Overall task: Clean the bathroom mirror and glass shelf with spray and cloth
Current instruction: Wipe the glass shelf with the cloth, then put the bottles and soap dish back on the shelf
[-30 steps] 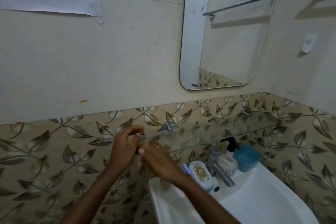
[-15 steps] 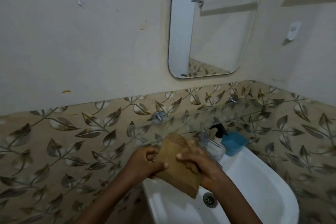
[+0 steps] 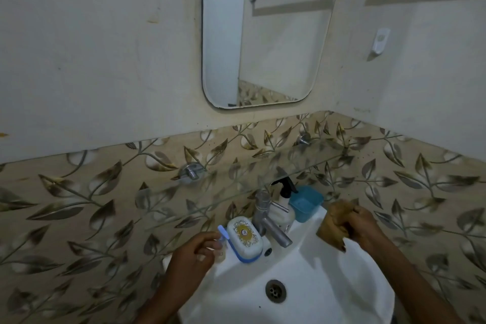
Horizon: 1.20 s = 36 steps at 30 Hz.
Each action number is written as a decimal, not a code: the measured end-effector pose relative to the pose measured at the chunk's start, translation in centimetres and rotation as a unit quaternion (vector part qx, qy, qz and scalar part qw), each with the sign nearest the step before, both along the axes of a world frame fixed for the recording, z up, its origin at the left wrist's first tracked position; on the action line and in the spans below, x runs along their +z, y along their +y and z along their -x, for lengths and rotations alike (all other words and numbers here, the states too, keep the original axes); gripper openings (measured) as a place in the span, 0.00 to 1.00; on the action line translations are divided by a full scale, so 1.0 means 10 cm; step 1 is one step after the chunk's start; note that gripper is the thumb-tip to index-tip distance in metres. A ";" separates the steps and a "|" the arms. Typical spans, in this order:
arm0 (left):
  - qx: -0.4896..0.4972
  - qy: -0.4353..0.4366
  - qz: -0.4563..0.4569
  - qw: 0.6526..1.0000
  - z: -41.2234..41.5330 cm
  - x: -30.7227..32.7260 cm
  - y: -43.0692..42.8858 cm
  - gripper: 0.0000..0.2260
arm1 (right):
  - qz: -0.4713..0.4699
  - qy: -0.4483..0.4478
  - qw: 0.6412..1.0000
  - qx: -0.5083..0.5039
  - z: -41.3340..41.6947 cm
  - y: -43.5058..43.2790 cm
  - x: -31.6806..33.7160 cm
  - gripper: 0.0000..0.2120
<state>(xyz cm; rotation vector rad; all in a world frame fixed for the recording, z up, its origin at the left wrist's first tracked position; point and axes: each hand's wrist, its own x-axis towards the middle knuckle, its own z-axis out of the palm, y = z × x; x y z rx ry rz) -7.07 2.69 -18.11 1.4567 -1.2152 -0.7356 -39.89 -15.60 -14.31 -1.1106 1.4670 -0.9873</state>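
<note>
Half a second back we held the cloth (image 3: 334,223) with both hands over the sink (image 3: 323,294); since then our hands have parted and the view has dropped toward the basin. Our right hand (image 3: 361,225) now grips the brown cloth alone, bunched in a closed fist above the sink's right rim, just beside the blue cup (image 3: 306,202). Our left hand (image 3: 194,252) has moved to the sink's left rim, fingers curled around what may be a small clear container, though blur keeps us from telling for sure. Touching it on the right lies a blue toothbrush (image 3: 231,243) against the white soap box (image 3: 244,238). Behind the box stands the tap (image 3: 265,216), with a pump bottle (image 3: 282,208) between the tap and the cup. Above these runs the glass shelf (image 3: 236,187), fixed to the leaf-patterned tiles, nothing resting on it. Higher on the plain wall hangs the mirror (image 3: 265,34), well apart from both hands, showing a towel rail in reflection
</note>
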 end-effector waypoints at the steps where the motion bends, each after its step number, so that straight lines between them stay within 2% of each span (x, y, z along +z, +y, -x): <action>1: 0.032 -0.045 0.024 0.998 -0.06 -0.06 -0.05 0.12 | 0.005 -0.008 1.000 -0.020 -0.04 -0.22 -0.01 0.12; 3: 0.091 -0.160 0.097 0.978 -0.19 -0.20 -0.13 0.10 | 0.021 -0.038 0.998 -0.054 -0.11 -0.70 -0.13 0.11; 5: 0.132 -0.270 0.150 0.942 -0.32 -0.38 -0.21 0.15 | 0.039 -0.041 0.996 -0.067 -0.19 -1.17 -0.35 0.10; 6: 0.149 -0.295 0.147 0.932 -0.36 -0.50 -0.24 0.17 | 0.050 -0.033 0.997 -0.055 -0.23 -1.42 -0.53 0.11; 10: 0.154 -0.316 0.066 0.934 -0.44 -0.88 -0.31 0.30 | 0.082 0.077 0.994 -0.016 -0.55 -1.60 -0.57 0.10; 13: 0.136 -0.351 0.028 0.926 -0.48 -1.05 -0.36 0.35 | 0.114 0.206 0.972 0.013 -0.60 -1.69 -0.66 0.05; 14: 0.141 -0.349 0.009 0.927 -0.48 -1.06 -0.38 0.37 | 0.124 0.248 0.961 0.024 -0.59 -1.75 -0.73 0.06; 17: 0.153 -0.338 -0.008 0.928 -0.45 -1.09 -0.42 0.36 | 0.148 0.340 0.926 0.064 -0.52 -1.95 -0.92 0.12; 19: 0.162 -0.325 -0.029 0.931 -0.43 -1.13 -0.44 0.34 | 0.151 0.388 0.906 0.077 -0.55 -1.91 -0.88 0.04; 20: 0.172 -0.301 -0.038 0.937 -0.43 -1.15 -0.44 0.33 | 0.158 0.408 0.896 0.075 -0.55 -1.88 -0.86 0.03; 23: 0.187 -0.257 -0.023 0.948 -0.41 -1.18 -0.42 0.28 | 0.162 0.383 0.908 0.042 -0.53 -1.66 -0.72 0.11; 25: 0.184 -0.220 -0.010 0.958 -0.40 -1.14 -0.37 0.20 | 0.179 0.322 0.929 -0.023 -0.53 -1.35 -0.55 0.15; 27: 0.169 -0.200 -0.006 0.965 -0.41 -1.06 -0.31 0.16 | 0.228 0.238 0.940 -0.089 -0.60 -0.92 -0.43 0.12; 28: 0.161 -0.205 -0.006 0.965 -0.42 -1.03 -0.30 0.10 | 0.253 0.202 0.938 -0.121 -0.64 -0.68 -0.40 0.10; 30: 0.153 -0.231 -0.007 0.961 -0.44 -0.91 -0.24 0.08 | 0.287 0.171 0.931 -0.150 -0.80 -0.18 -0.40 0.07; 33: 0.134 -0.246 -0.005 0.960 -0.45 -0.76 -0.15 0.05 | 0.352 0.178 0.916 -0.079 -1.11 0.35 -0.50 0.08; 36: 0.130 -0.249 0.025 0.959 -0.37 -0.52 0.02 0.08 | 0.326 0.155 0.932 0.041 -1.43 0.54 -0.57 0.08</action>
